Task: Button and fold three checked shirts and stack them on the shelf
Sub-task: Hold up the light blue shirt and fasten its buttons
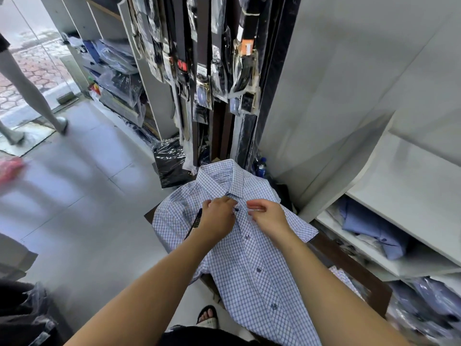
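Buttoning is underway on one checked shirt (249, 260); shirt lies face up on a dark brown worktop (349, 268), collar away from the person, hem hanging off the near edge toward a sandalled foot (208, 317); both hands work at the placket just below the collar; left hand (219, 216) has its grip curled and pinching the placket edge by a dark button (236, 209); right hand (268, 216) has its fingers curled and seems to pinch the other placket edge, though the contact is partly hidden; judged stage: second button from the top being fastened; lower buttons at mid-chest, waist and hem sit lined up on a closed-looking placket, so likely already done; collar button hard to tell; folding of this shirt not started; no finished checked shirt visible on the white shelf (389, 260) at right, which holds a plain blue folded shirt (374, 226) and other garments; other two checked shirts not identifiable in view; so most of the task remains.

Shirt look: white with fine blue-navy grid check, dark blue buttons, short sleeves spread to both sides, stiff collar standing, fabric mostly flat with slight wrinkles; dark strap-like item (194, 224) pokes out near the left wrist; racks of packaged belts (207, 71) hang beyond.
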